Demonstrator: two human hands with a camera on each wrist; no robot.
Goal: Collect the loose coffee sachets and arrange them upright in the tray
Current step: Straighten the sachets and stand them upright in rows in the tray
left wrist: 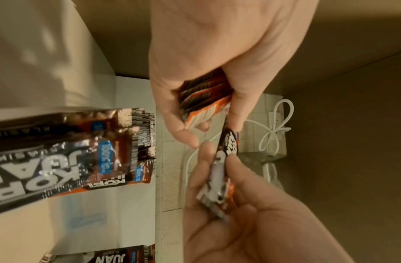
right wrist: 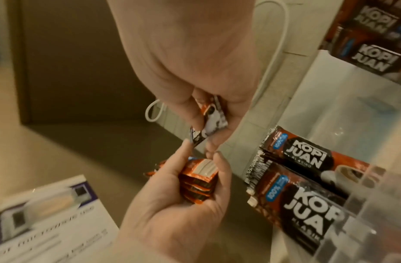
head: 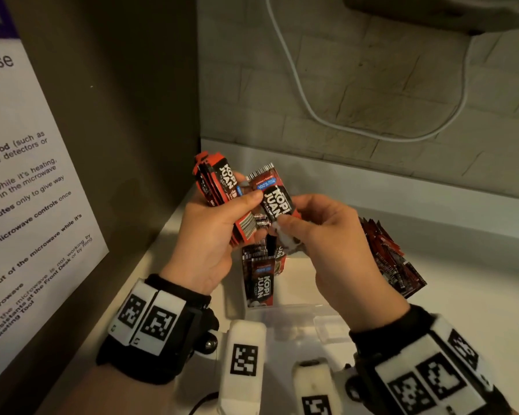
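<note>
1. The left hand (head: 206, 232) gripped a stack (head: 215, 182) of sachets, fingers and thumb curled round it, held up above the counter (head: 447, 283).
2. The right hand (head: 327, 235) pinched a single sachet (head: 274, 199) by its lower end between thumb and fingertips, its top end touching the face of the stack.
3. The step in hand looked to be adding that sachet to the stack. Done well, it would be turned to face the same way as the others, edges squared against them, and the left thumb lifted only enough to let it slide under.
4. A judgement: the foil packs probably slip on each other, so a loose left grip could fan the stack out.
5. The clear tray (head: 297, 317) sat on the counter below the hands, with some sachets (head: 261, 280) already standing in its left part. A loose heap (head: 393, 262) lay on the counter to the right, well apart from the tray's filled end and yet to be gathered.
6. Only the head view showed the heap's place, the white cable (head: 306, 109) on the tiled wall and the notice (head: 27, 190) on the left.
7. The left wrist view showed the stack's bottom edges (left wrist: 201, 99) inside the curled fingers, which the head view hid.
8. The right wrist view showed the pinch from beneath, and the tray's standing sachets (right wrist: 307, 186) close up, leaning rather than truly upright.
</note>
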